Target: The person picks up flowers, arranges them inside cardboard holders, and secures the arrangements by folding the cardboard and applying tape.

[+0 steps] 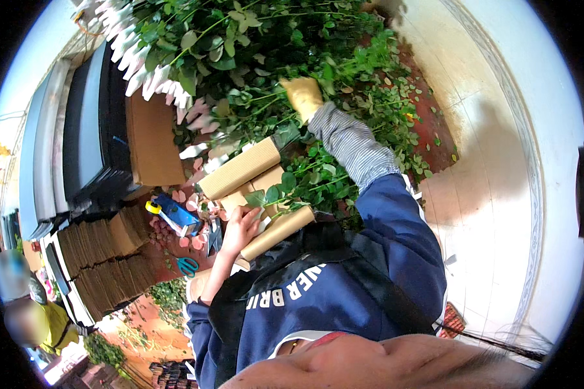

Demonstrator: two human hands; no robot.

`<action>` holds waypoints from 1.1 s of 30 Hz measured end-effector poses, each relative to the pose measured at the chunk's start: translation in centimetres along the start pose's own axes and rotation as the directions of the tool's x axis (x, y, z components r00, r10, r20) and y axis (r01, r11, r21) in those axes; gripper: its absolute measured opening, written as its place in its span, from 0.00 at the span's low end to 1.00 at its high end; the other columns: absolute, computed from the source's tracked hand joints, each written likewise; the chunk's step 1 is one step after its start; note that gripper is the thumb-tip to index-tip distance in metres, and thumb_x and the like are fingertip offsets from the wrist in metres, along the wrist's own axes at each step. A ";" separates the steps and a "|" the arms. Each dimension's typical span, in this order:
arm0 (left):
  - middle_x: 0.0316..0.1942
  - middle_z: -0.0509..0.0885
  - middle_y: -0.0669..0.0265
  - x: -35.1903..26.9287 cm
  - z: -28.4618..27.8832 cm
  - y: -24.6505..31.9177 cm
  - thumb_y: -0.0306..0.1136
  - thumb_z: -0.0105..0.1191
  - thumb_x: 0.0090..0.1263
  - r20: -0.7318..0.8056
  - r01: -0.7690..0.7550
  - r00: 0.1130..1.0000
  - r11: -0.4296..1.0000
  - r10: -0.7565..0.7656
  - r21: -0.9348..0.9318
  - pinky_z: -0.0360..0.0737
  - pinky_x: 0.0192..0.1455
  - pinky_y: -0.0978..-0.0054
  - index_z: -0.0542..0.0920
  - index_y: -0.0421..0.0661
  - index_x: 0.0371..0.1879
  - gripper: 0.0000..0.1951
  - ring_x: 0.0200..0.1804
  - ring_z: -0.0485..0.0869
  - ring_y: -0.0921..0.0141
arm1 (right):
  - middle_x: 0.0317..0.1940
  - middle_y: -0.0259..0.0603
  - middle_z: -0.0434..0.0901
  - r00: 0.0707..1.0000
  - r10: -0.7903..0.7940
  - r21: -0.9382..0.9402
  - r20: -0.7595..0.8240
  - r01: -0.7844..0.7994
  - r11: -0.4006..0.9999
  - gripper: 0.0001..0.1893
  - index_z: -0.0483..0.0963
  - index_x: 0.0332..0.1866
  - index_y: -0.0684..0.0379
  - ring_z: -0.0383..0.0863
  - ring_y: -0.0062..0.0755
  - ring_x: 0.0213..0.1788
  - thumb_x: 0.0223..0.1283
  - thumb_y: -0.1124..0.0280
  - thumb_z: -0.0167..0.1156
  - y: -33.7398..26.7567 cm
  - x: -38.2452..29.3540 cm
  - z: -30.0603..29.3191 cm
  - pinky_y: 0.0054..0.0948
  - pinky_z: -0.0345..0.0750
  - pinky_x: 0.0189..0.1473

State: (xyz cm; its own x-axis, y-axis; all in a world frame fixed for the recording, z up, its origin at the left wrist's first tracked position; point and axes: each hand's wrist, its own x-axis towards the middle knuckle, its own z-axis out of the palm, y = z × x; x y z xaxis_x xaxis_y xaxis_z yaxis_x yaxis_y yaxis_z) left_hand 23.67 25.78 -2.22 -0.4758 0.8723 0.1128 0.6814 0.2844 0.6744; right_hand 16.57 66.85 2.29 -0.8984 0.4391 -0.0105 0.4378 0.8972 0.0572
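My bare left hand (243,226) is closed on a leafy cut stem (286,200), with a small white piece by its fingers. The stem lies over a sheet of brown cardboard whose near edge (278,233) and far corrugated edge (241,167) curve upward. Farther off, my right hand (302,96), in a yellow glove, is among long green leafy stems (272,58). Blur hides its fingers, so I cannot tell whether a stem is held. White-sleeved flower heads (136,70) line the left end of the pile, with pink ones (200,116) below.
Left of the work stand stacked dark and grey panels (85,126) and brown cardboard sheets (107,262). A blue tape dispenser (175,214), teal-handled scissors (187,266) and loose pink petals (194,202) lie nearby. A white wall (550,194) runs along the right. Another person (58,326) is at lower left.
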 end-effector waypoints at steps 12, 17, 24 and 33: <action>0.38 0.81 0.56 0.0 -0.1 0.1 0.35 0.64 0.62 -0.099 0.082 0.992 0.996 -0.084 -0.020 0.81 0.43 0.58 0.79 0.44 0.44 0.15 0.39 0.83 0.52 | 0.51 0.44 0.84 0.917 -0.225 0.524 -0.330 0.376 0.764 0.22 0.79 0.56 0.54 0.83 0.42 0.56 0.56 0.85 0.59 5.1 -17.1 -11.1 0.36 0.78 0.60; 0.35 0.81 0.56 -0.2 0.0 -0.8 0.42 0.63 0.63 0.087 0.092 0.991 0.988 -0.103 0.125 0.81 0.38 0.59 0.81 0.45 0.44 0.16 0.36 0.84 0.56 | 0.47 0.43 0.86 0.933 -0.289 0.455 -0.215 0.358 0.815 0.24 0.78 0.54 0.49 0.87 0.39 0.47 0.52 0.87 0.61 5.2 -23.5 -0.5 0.37 0.84 0.52; 0.50 0.77 0.65 0.9 -2.3 1.0 0.43 0.65 0.57 -0.019 -0.036 0.999 0.886 0.051 0.462 0.71 0.57 0.63 0.82 0.50 0.39 0.15 0.56 0.73 0.61 | 0.54 0.42 0.81 0.931 -0.189 0.263 -0.311 0.276 0.925 0.23 0.81 0.49 0.52 0.83 0.44 0.49 0.45 0.86 0.60 2.9 -25.7 -0.8 0.42 0.75 0.62; 0.58 0.74 0.55 1.7 -3.6 2.5 0.44 0.65 0.58 0.015 -0.107 0.993 0.833 0.118 0.543 0.69 0.64 0.56 0.83 0.51 0.42 0.16 0.59 0.73 0.55 | 0.49 0.38 0.85 0.975 -0.068 0.223 -0.214 0.116 0.968 0.13 0.83 0.41 0.52 0.83 0.34 0.50 0.53 0.82 0.64 2.1 -25.8 4.5 0.36 0.79 0.59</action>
State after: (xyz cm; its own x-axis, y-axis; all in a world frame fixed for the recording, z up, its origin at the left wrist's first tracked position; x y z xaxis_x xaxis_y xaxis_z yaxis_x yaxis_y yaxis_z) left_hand 22.60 26.52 2.29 -0.3839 0.9055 0.1809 0.9204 0.3596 0.1532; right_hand 40.84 57.61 -1.77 -0.9126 0.3571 0.1992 0.3270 0.9298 -0.1686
